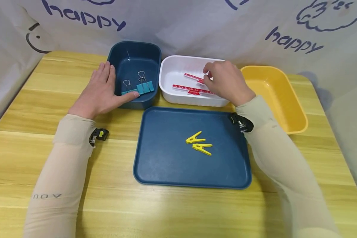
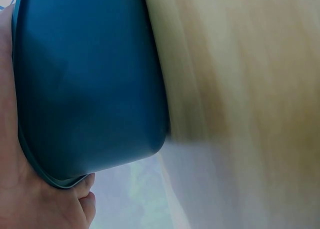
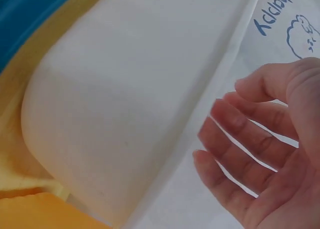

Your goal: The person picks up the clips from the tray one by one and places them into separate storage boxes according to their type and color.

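Note:
In the head view my left hand (image 1: 102,87) rests on a dark blue bin (image 1: 154,58) at its near left corner, with fingers extended along the left side and thumb over the front rim. Inside this bin lie two teal binder clips (image 1: 145,87) with wire handles, one partly behind the thumb. My right hand (image 1: 226,79) hovers over the right part of a white bin (image 1: 169,71), its fingers loosely bent and nothing between them. Two red ruler-like strips (image 1: 182,88) with white marks lie in the white bin. The right wrist view shows the fingers apart above the rim.
A dark blue tray (image 1: 166,165) in front of the bins carries two yellow clothespins (image 1: 202,148). To the right stands a yellow bin (image 1: 288,109), partly behind the right forearm. The bins and tray stand on a wooden table (image 1: 116,205), with a white drawn-on sheet (image 1: 190,33) behind.

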`<state>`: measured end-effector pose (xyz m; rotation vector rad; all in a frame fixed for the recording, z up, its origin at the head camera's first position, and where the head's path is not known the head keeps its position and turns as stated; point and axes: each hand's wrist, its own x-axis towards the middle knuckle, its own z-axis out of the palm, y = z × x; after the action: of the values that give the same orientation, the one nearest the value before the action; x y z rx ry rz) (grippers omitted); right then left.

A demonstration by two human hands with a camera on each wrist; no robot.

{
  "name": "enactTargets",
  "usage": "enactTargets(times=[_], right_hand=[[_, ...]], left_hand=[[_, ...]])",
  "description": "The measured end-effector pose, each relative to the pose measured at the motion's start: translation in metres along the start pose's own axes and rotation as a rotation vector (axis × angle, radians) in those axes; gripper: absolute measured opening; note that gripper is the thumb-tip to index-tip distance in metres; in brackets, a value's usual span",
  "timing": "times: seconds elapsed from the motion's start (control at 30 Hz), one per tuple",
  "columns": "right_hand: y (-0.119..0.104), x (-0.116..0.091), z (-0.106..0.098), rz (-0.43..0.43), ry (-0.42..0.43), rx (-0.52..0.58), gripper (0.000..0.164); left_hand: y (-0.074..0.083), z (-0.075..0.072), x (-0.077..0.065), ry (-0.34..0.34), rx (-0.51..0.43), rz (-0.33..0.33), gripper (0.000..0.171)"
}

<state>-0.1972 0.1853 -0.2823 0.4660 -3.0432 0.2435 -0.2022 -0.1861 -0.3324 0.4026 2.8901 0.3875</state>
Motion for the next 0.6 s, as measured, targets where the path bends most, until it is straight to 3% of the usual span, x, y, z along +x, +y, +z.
enactTargets(times=[0.27,0.6], right_hand=[[-0.006,-0.012,0.0,-0.043,0.108,0.002,0.032],[-0.011,-0.025,-0.001,-0.08,0.163,0.012,0.033]], left_hand=[[0.0,0.0,-0.001,-0.004,-0.006,-0.003,0.129],[0.001,-0.001,0.0,-0.003,-0.001,-0.003,0.128]])
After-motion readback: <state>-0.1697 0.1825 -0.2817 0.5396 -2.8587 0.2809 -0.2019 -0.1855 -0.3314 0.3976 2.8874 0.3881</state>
